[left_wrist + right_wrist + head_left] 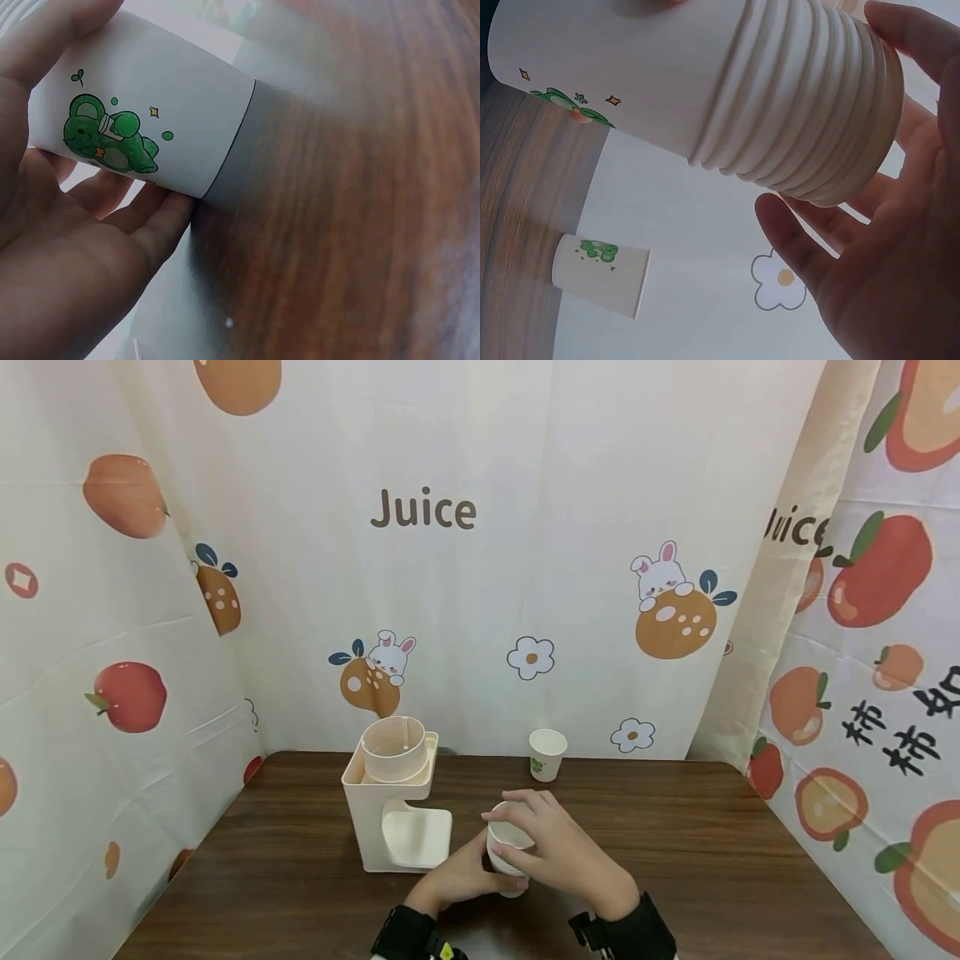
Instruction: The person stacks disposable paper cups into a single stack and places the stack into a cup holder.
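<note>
A stack of white paper cups (510, 835) stands on the table between the two hands. The left hand (467, 875) grips its lower part from the left side; a green bear print shows on the cup's wall (180, 90) in the left wrist view. The right hand (562, 852) curves over the top of the stack, thumb and fingers around the upper rim. In the right wrist view several nested rims (810, 97) show, with a fingertip touching the topmost one. Some right fingers are partly hidden behind the stack.
A single paper cup (546, 758) stands upright near the table's back edge. Left of the hands is a cream-coloured stand (363, 827) with a round open tube (393, 752) on top and a low shelf (420, 837). Printed curtains (465, 585) enclose the brown table (285, 877).
</note>
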Demonstrator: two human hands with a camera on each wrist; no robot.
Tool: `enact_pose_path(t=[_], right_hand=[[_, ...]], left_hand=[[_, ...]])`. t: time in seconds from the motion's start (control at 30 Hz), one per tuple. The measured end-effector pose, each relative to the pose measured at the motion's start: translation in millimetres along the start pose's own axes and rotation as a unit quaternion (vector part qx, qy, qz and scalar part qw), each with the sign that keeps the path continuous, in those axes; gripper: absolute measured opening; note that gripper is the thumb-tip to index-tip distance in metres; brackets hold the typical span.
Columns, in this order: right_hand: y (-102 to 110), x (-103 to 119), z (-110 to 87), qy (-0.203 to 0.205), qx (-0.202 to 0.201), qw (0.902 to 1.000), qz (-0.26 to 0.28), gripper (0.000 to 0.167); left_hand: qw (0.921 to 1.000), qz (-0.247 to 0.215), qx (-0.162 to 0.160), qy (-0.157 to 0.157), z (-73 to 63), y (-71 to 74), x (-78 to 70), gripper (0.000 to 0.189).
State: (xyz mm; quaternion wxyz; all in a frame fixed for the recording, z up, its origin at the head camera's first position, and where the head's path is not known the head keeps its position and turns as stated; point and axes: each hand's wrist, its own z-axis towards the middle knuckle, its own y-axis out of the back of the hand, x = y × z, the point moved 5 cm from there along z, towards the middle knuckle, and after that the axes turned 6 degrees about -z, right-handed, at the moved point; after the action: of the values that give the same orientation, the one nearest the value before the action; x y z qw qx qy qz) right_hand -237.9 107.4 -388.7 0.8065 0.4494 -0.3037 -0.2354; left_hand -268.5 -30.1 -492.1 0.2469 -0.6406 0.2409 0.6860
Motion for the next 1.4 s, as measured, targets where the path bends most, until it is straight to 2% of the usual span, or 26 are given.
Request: enact_pose_path(t=[0.2, 0.4, 0.63, 0.87, 1.17, 1.4], right_hand=[[1, -1, -0.5, 0.008, 0.002, 0.9999, 0.007, 0.034], [10, -7, -2.1, 0.004, -0.018, 0.9998, -0.006, 0.035], [23, -21, -5.1, -0.021, -0.031, 0.9993, -0.009, 0.035], [31, -30, -9.9, -0.029, -0.048, 0.9984, -0.011, 0.034], [34, -45, -14.7, -0.057, -0.065, 0.9961, -0.014, 0.034], [32, -58, -14.7, -0.082, -0.088, 0.9923, -0.031, 0.035]], left_hand=[[0.9999, 0.000, -0.003, 0.011, 0.8, 0.4, 1.7, 0.081], [0.9998, 0.003, -0.007, 0.019, 2.0, 1.0, 1.7, 0.081], [0.9995, 0.012, -0.021, 0.023, 1.8, 0.9, -1.9, 0.078], [0.9990, 0.023, -0.029, 0.024, 2.2, 1.0, -0.7, 0.079], [0.9987, 0.024, -0.034, 0.028, 2.4, 1.3, -1.3, 0.080], [0.9990, 0.023, -0.032, 0.019, 1.4, 0.9, -1.9, 0.080]])
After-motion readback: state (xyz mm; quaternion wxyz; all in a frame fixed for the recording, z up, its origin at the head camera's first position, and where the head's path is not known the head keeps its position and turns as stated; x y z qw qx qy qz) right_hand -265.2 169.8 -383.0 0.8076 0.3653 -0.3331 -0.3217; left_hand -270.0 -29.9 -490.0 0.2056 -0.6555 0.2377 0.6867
